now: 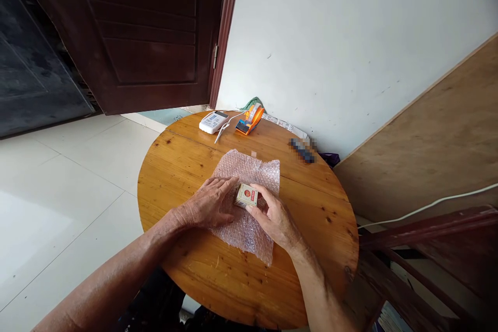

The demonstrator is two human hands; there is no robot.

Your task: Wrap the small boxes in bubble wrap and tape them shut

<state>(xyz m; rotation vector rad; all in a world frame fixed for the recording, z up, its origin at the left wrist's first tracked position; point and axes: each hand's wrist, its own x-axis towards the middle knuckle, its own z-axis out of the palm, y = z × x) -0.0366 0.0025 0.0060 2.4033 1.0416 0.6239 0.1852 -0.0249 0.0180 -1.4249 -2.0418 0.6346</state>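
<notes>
A small cream cardboard box [246, 194] with a red round print on top rests on a sheet of bubble wrap [249, 233]. My right hand [274, 213] grips the box at its right side, thumb in front and fingers behind. Flat on the bubble wrap, just left of the box, lies my left hand [212, 201] with its fingers stretched and thumb apart. The wrap lies spread and slightly crumpled on the round wooden table [175, 166].
Toward the table's far edge stand an orange tape dispenser [250, 119] and a white device [213, 122] with a cable. A dark blurred object [302, 150] lies at the right back. Beyond are a white wall [330, 52] and a dark red door [151, 41].
</notes>
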